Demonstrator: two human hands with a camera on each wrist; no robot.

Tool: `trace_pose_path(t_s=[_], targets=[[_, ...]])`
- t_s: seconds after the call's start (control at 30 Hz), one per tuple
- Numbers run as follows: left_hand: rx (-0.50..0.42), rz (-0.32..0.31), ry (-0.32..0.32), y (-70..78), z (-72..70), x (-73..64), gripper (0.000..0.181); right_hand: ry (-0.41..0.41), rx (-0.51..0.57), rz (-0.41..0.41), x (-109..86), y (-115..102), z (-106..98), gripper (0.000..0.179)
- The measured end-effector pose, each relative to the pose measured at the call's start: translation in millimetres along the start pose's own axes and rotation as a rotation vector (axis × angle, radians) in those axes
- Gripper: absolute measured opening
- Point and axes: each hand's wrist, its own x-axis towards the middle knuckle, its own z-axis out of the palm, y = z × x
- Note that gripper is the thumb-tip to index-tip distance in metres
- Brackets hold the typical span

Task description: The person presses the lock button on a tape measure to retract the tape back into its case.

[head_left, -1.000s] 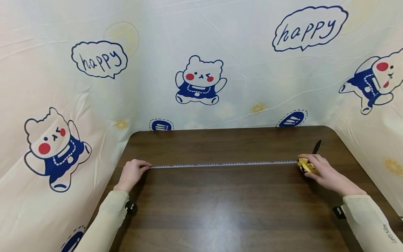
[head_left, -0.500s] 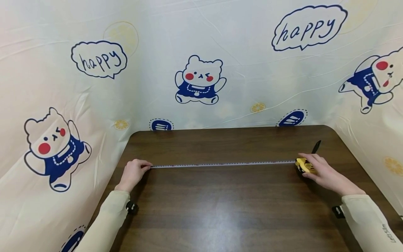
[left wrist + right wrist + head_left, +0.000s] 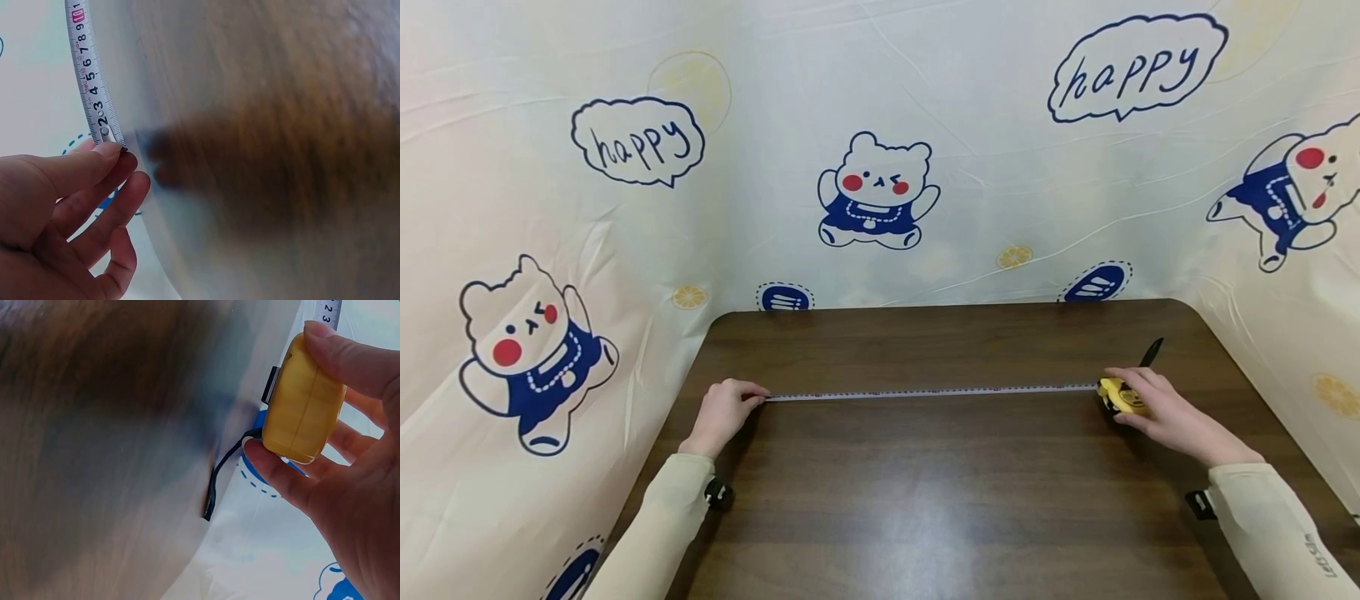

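Head camera, and the hands are well apart: left hand point(image 3: 718, 414) pinching the tip of a metal tape blade point(image 3: 932, 392), right hand point(image 3: 1168, 417) gripping the yellow tape measure case point(image 3: 1122, 397), the blade stretched between them, the black strap point(image 3: 215, 475) dangling by the right fingers. The sound play, I'd judge: keep that pinch firm, blade straight and untwisted, feeding steadily so nothing whips. And look, against a second ago, both hands have edged inward; the exposed blade's shorter!
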Motion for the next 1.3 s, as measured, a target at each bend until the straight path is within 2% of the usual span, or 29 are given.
trace_pose_path(t_s=[0.27, 0.7, 0.97, 1.3], targets=[[-0.006, -0.013, -0.001, 2.1, 3.6, 0.6, 0.009, 0.004, 0.010, -0.004, 2.1, -5.3, 0.5, 0.064], [-0.002, 0.019, -0.010, 6.0, 4.1, -0.7, 0.009, -0.004, 0.005, -0.025, 6.1, -9.9, 1.8, 0.064], [-0.014, 0.014, -0.013, 9.8, 5.4, -0.5, 0.009, 0.008, -0.004, -0.049, 8.5, -12.6, 3.4, 0.065], [-0.008, 0.019, -0.025, 13.0, 7.6, -0.1, 0.009, -0.024, -0.003, -0.011, 9.5, -15.1, 4.3, 0.066]])
